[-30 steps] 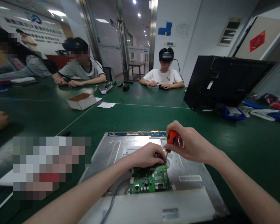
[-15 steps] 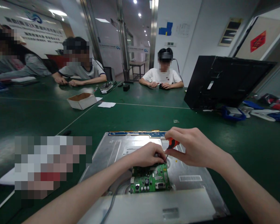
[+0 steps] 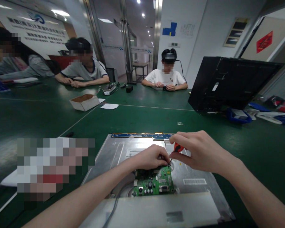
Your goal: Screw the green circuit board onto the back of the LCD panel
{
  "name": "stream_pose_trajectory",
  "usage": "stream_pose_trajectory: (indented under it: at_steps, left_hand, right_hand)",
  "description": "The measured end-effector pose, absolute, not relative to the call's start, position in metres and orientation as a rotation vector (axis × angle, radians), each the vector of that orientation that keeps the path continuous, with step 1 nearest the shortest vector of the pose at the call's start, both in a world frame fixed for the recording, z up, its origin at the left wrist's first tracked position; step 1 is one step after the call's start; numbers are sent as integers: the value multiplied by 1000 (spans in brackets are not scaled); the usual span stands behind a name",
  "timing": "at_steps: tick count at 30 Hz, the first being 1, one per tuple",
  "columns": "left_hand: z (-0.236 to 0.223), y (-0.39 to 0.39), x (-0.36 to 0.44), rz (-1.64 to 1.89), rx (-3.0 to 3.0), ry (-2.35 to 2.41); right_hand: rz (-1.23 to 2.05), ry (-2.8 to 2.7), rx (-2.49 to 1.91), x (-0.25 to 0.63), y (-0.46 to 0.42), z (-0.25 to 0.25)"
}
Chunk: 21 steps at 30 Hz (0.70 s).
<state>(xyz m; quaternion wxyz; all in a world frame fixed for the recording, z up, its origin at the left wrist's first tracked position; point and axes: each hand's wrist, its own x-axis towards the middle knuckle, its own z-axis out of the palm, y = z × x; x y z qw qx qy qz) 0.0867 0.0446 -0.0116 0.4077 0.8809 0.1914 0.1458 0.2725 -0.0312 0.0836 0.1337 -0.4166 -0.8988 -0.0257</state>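
A screwdriver with a red and black handle [image 3: 178, 147] is gripped by my right hand [image 3: 197, 150], its shaft slanting down to the upper right corner of a green circuit board [image 3: 154, 182]. My left hand [image 3: 153, 157] rests over the board's far edge. Its fingers are pinched together close to the screwdriver's tip; whatever is between them is too small to make out. The board lies on the silver metal back of a display panel [image 3: 192, 196], which has a blue strip board [image 3: 137, 136] along its far edge. A grey cable [image 3: 116, 202] runs beside the green board.
A black monitor housing [image 3: 230, 84] stands at the right, near blue and white gloves [image 3: 273, 116]. An open white box [image 3: 85, 102] and a paper sheet [image 3: 109, 106] lie further back. Co-workers sit across the green table [image 3: 142, 118]. A blurred-out item [image 3: 54, 167] is at left.
The screwdriver's handle has tilted slightly to the right with my right hand. My left hand stays at the board's corner. The whole view has shifted a little.
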Motion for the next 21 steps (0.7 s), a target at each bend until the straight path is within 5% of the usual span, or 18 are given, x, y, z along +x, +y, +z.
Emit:
stream_pose_trajectory:
  at_steps: [21]
  left_hand:
    - [-13, 45, 87, 341, 2198, 498]
  right_hand:
    - [101, -2565, -1177, 272, -35, 88]
